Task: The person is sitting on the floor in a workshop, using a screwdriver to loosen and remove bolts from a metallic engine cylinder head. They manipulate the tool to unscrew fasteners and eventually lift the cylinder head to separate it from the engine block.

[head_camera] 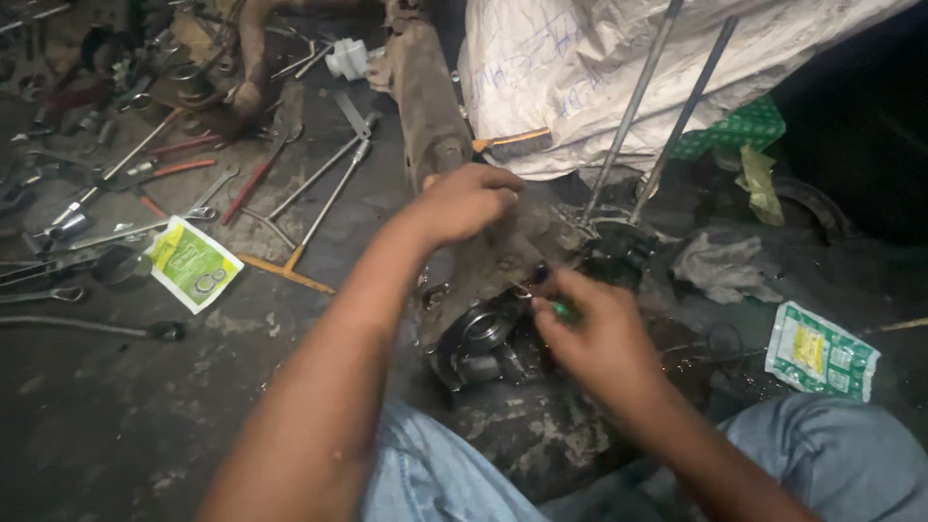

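Centre frame, the greasy metal housing (483, 333) sits on the floor between the person's knees. Left hand (467, 200) clamps its top; right hand (590, 333) pinches a green-handled tool (564, 310) at the bearing. Best keep that housing braced and the tool square.

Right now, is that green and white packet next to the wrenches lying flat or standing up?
Lying flat. The green and white packet rests face up on the dark floor beside the wrenches, its whole front showing.

A mechanic's workshop: wrenches (319, 188) and pliers (169, 172) lie scattered across the oil-stained floor (116, 425), beside a greasy metal housing (478, 338) and a dirty rag (725, 269).
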